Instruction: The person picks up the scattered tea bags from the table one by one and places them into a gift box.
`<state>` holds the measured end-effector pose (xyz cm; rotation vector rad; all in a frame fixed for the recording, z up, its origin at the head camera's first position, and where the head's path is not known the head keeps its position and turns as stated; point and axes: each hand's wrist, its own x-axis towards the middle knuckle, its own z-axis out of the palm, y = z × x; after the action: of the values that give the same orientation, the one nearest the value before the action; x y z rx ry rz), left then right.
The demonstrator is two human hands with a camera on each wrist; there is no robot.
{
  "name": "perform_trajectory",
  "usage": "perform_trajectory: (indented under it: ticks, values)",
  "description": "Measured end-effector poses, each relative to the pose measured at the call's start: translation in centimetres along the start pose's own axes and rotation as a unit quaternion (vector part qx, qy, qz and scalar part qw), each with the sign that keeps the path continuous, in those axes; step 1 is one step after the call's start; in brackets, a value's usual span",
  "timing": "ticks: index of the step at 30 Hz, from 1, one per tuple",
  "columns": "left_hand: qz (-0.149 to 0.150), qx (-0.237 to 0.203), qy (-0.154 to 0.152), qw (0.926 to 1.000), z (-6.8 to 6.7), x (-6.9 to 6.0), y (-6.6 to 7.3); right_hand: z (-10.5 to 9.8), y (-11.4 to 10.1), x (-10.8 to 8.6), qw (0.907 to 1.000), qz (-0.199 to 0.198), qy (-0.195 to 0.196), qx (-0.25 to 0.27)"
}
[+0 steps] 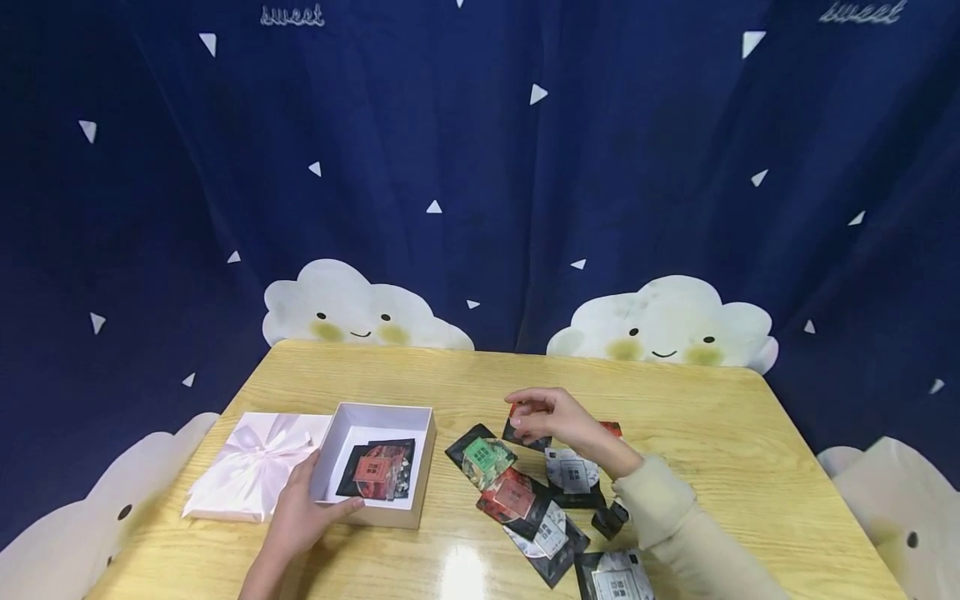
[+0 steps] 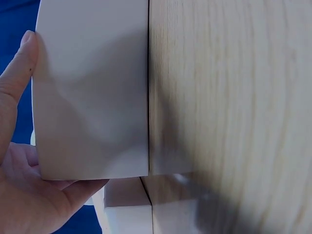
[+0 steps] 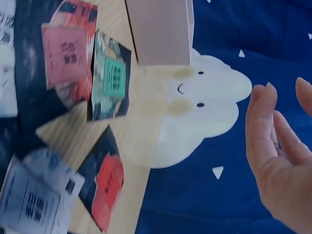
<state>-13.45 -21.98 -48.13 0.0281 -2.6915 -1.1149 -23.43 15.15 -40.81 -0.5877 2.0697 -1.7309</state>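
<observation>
My left hand [image 1: 300, 512] holds the near left corner of an open white box [image 1: 386, 515], thumb along the front rim and fingers on the left side. In the left wrist view that hand [image 2: 34, 200] wraps the corner of the plain box wall [image 2: 92, 97]. Inside the box lie overlapping black-and-red flat packets [image 1: 375, 471]. My right hand [image 1: 558, 421] hovers over a packet with a red label [image 3: 109, 183], which lies on the table. Its fingers are loosely bent, and the right wrist view shows nothing between them.
A white lid with a pink ribbon bow [image 1: 258, 458] lies left of the box. Right of the box spread several packets: a green-labelled one [image 1: 483, 454], a red-labelled one [image 1: 513, 497] and white-labelled ones [image 1: 573, 473]. A small black object [image 1: 609, 521] sits by the right sleeve.
</observation>
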Motion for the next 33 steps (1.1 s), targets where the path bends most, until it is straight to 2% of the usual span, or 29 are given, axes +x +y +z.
perform_trajectory:
  ticks: [5, 12, 18, 22, 29, 33]
  values:
    - [0.0, 0.002, -0.001, 1.0, -0.1, 0.0, -0.1, -1.2, -0.2, -0.6, 0.9995, 0.003, 0.018, -0.026]
    - [0.015, 0.005, 0.001, 0.9999, -0.3, 0.4, -0.2, -3.1, -0.1, -1.3, 0.9986, -0.009, 0.027, -0.045]
    - [0.009, 0.005, 0.0, 0.9999, -0.1, 0.1, 0.0, -4.5, 0.2, -2.0, 0.9966, 0.005, 0.049, -0.066]
    - [0.01, 0.007, 0.0, 0.9999, -0.1, 0.0, 0.0, -5.4, 0.6, -2.6, 0.9952, 0.008, 0.059, -0.077]
    - [0.032, 0.005, 0.029, 0.999, 0.4, -0.1, -0.4, -6.6, 1.8, -3.3, 0.992, 0.017, 0.084, -0.093]
    - [0.025, 0.001, 0.019, 0.9995, 0.2, 0.0, -0.3, -7.2, 2.9, -3.5, 0.9894, 0.022, 0.094, -0.108]
